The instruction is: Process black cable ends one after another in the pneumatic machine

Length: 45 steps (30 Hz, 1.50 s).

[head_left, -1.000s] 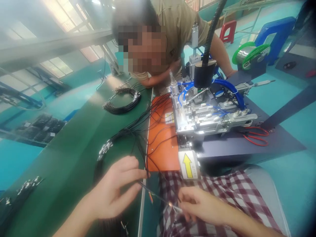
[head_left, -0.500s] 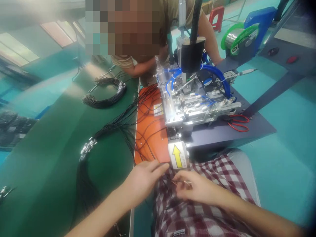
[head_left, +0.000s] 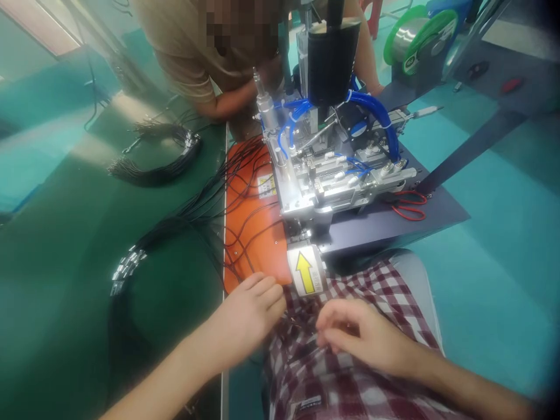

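My left hand (head_left: 258,306) is closed, palm down, at the near edge of the orange plate (head_left: 258,256). A thin dark cable with fine light ends (head_left: 294,319) shows just past its fingertips and seems to be held there; the grip itself is hidden under the fingers. My right hand (head_left: 361,335) hovers over my lap, a short way right of the left one. Its fingers are curled in towards the thumb, and whatever they hold, if anything, is not visible. Just beyond both hands is a white guard with a yellow arrow (head_left: 305,272).
A metal machine with blue air hoses (head_left: 315,186) stands ahead. Black cables (head_left: 196,204) run from the orange plate to a bundle with silvery connectors (head_left: 126,265) on the green table (head_left: 175,326). Another cable coil (head_left: 161,172), red-handled scissors (head_left: 411,207) and a wire spool (head_left: 420,41) are around. A co-worker leans in opposite.
My right hand has drawn away from the left, and the thin wire seen in its fingers no longer shows there. My left fingers have curled in more. The whole view has shifted slightly.
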{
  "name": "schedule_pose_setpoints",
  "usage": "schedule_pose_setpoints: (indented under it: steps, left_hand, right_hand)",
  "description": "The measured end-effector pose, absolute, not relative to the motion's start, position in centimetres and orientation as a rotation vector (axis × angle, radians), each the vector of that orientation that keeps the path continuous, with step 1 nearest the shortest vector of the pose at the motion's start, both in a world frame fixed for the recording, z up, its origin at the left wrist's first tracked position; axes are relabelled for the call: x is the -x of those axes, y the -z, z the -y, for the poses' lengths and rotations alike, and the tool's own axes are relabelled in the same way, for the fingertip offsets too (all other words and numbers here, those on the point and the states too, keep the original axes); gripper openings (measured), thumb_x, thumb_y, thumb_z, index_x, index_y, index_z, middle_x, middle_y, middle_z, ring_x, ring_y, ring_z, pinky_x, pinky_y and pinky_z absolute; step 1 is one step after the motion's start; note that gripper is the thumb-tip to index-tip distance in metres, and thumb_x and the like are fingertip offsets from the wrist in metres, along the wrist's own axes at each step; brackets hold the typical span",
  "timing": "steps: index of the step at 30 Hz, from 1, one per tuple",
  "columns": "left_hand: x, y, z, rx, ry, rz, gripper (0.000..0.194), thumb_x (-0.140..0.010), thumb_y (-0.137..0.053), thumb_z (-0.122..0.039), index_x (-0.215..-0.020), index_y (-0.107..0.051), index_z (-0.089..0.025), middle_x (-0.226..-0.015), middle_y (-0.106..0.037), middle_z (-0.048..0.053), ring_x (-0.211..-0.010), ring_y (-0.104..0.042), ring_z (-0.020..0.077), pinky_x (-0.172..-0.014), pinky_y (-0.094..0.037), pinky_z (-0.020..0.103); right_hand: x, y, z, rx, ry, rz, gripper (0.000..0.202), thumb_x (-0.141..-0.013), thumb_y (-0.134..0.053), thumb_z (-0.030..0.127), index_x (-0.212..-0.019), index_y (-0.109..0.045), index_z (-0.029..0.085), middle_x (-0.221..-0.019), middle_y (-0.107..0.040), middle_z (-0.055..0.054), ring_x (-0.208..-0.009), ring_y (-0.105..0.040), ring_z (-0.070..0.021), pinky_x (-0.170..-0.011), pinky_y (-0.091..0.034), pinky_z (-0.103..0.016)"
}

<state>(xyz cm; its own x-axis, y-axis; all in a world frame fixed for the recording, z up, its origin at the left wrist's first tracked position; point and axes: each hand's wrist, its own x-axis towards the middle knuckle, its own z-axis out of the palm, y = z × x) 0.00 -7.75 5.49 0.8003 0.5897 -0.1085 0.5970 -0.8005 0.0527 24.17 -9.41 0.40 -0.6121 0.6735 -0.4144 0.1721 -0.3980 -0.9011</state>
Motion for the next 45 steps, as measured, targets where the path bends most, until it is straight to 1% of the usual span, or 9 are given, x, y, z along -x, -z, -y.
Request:
schedule_pose_setpoints:
  steps: [6,10,14,18,24,31,34,38,45]
  left_hand:
    - [-0.4,-6.8,7.3,-2.808,0.139,-1.092,0.019,-0.086,-0.043,-0.008,-0.071,-0.051,-0.017,-0.071,-0.049,0.003,-0.063,-0.040,0.0172,-0.057,-0.031,0.032]
    - [-0.8,-7.7,6.6,-2.502,-0.228,-1.265,0.015,-0.091,-0.042,-0.014,-0.087,-0.056,-0.016,-0.076,-0.054,0.004,-0.067,-0.048,0.0162,-0.060,-0.038,0.030]
    - [-1.3,-7.6,6.1,-2.238,-0.511,-1.308,0.013,-0.094,-0.043,-0.016,-0.097,-0.056,-0.019,-0.083,-0.060,0.003,-0.072,-0.055,0.0134,-0.065,-0.044,0.025]
    - [-2.1,-6.4,6.3,-2.193,-0.597,-1.327,0.014,-0.093,-0.046,-0.015,-0.102,-0.056,-0.020,-0.084,-0.065,0.001,-0.072,-0.059,0.0119,-0.067,-0.045,0.023]
    - [-3.4,-5.7,6.8,-2.184,-0.563,-1.370,0.013,-0.093,-0.045,-0.020,-0.099,-0.057,-0.019,-0.076,-0.061,0.001,-0.063,-0.054,0.0126,-0.060,-0.042,0.025]
    - [-5.4,-6.5,5.9,-1.753,-0.597,-1.306,0.022,-0.093,-0.049,-0.028,-0.113,-0.056,-0.023,-0.075,-0.062,-0.001,-0.067,-0.057,0.0126,-0.060,-0.045,0.023]
    - [-5.9,-6.1,5.1,-1.538,-0.708,-1.292,0.017,-0.089,-0.057,-0.029,-0.103,-0.062,-0.021,-0.075,-0.064,-0.001,-0.065,-0.059,0.0120,-0.059,-0.047,0.023]
    - [-6.0,-5.2,4.0,-1.197,-0.738,-1.265,0.015,-0.082,-0.066,-0.031,-0.082,-0.061,-0.017,-0.062,-0.065,0.000,-0.051,-0.060,0.0123,-0.046,-0.043,0.021]
    - [-5.7,-4.2,3.5,-1.006,-0.737,-1.255,0.019,-0.084,-0.063,-0.036,-0.079,-0.058,-0.018,-0.053,-0.066,0.000,-0.045,-0.059,0.0123,-0.046,-0.045,0.021]
  right_hand:
    - [-25.2,-2.8,8.8,1.081,-1.726,1.611,0.015,-0.088,-0.051,0.016,-0.091,-0.064,0.020,-0.082,-0.072,-0.001,-0.076,-0.067,-0.0127,-0.070,-0.050,-0.023]
    - [-25.1,-3.4,8.9,0.935,-1.717,1.879,0.016,-0.084,-0.052,0.011,-0.088,-0.064,0.020,-0.077,-0.071,0.001,-0.069,-0.065,-0.0118,-0.069,-0.049,-0.023]
    - [-24.9,-3.2,8.1,1.047,-1.575,2.130,0.012,-0.082,-0.062,0.023,-0.093,-0.067,0.021,-0.086,-0.072,-0.001,-0.076,-0.065,-0.0165,-0.073,-0.047,-0.029]
    - [-24.6,-4.4,5.6,1.346,-1.504,1.679,0.012,-0.085,-0.060,0.030,-0.088,-0.067,0.020,-0.069,-0.068,0.001,-0.059,-0.059,-0.0123,-0.054,-0.044,-0.023]
    - [-22.9,-4.8,3.8,1.301,-1.552,1.438,0.010,-0.082,-0.060,0.024,-0.075,-0.063,0.018,-0.058,-0.061,0.004,-0.052,-0.056,-0.0095,-0.051,-0.043,-0.021]
    - [-23.0,-3.8,4.0,1.204,-1.184,1.684,0.011,-0.083,-0.060,0.019,-0.073,-0.065,0.019,-0.072,-0.065,0.001,-0.063,-0.055,-0.0109,-0.056,-0.040,-0.023]
    - [-23.4,-3.8,3.8,1.247,-1.107,1.725,0.013,-0.085,-0.060,0.021,-0.073,-0.064,0.020,-0.071,-0.065,0.001,-0.063,-0.054,-0.0113,-0.055,-0.039,-0.023]
    - [-23.6,-3.7,3.3,1.184,-1.010,1.810,0.013,-0.087,-0.059,0.019,-0.075,-0.064,0.020,-0.074,-0.065,0.000,-0.068,-0.057,-0.0124,-0.061,-0.041,-0.024]
    - [-23.2,-3.8,2.7,1.205,-1.024,1.824,0.014,-0.086,-0.057,0.015,-0.072,-0.061,0.019,-0.070,-0.062,0.001,-0.064,-0.055,-0.0108,-0.059,-0.041,-0.023]
